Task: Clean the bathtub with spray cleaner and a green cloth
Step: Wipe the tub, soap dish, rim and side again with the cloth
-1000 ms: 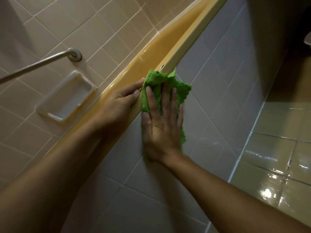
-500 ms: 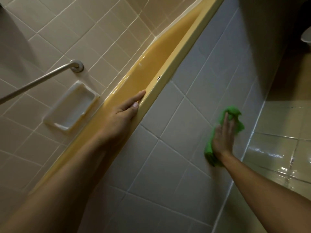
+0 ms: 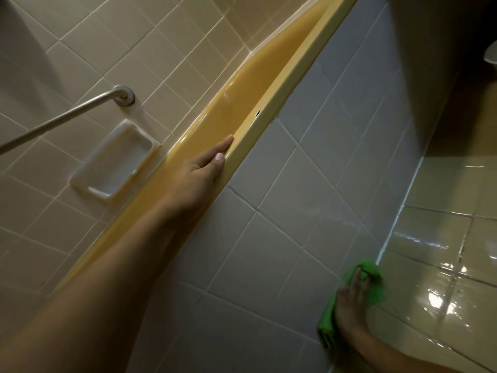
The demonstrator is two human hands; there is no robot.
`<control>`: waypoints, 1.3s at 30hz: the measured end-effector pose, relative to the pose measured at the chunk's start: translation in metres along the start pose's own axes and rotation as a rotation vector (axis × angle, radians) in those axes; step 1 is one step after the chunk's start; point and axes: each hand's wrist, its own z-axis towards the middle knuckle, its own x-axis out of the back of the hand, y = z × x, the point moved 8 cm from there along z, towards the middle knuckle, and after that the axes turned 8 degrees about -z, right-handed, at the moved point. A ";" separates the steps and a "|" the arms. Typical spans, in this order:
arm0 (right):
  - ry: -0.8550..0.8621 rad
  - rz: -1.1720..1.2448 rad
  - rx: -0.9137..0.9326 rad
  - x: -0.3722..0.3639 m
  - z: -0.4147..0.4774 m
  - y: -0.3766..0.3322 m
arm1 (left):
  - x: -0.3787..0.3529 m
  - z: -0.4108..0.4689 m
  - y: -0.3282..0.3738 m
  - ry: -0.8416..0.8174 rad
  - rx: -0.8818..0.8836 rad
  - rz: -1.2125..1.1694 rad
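Green cloth under flat right hand

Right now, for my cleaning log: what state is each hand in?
Left hand: open, fingers straight, resting on the yellow bathtub rim.
Right hand: open, flat fingers pressing the crumpled green cloth against the grey tiled panel.
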 end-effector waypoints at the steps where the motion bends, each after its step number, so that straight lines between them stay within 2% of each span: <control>1: -0.002 0.006 0.023 -0.002 -0.008 -0.004 | 0.000 -0.001 0.000 0.000 -0.007 0.001; 3: -0.016 -0.017 0.086 -0.013 -0.027 -0.007 | 0.002 -0.004 0.000 -0.003 -0.021 -0.004; 6: -0.076 -0.122 0.273 -0.041 -0.072 -0.021 | 0.004 -0.010 -0.002 -0.010 -0.030 -0.022; 14: 0.187 -0.433 0.913 -0.039 -0.147 -0.108 | 0.015 -0.029 -0.012 0.015 -0.008 -0.080; 21: 0.268 -0.414 1.230 -0.019 -0.163 -0.176 | 0.023 -0.044 -0.023 0.021 0.010 -0.082; 28: 0.265 -0.489 1.484 0.000 -0.162 -0.255 | 0.028 -0.052 -0.027 0.063 0.050 -0.155; 33: 0.287 -0.481 1.532 0.014 -0.153 -0.308 | 0.032 -0.057 -0.031 0.152 0.126 -0.274; 39: 0.292 -0.411 1.363 0.041 -0.122 -0.355 | 0.038 -0.062 -0.045 0.231 0.181 -0.410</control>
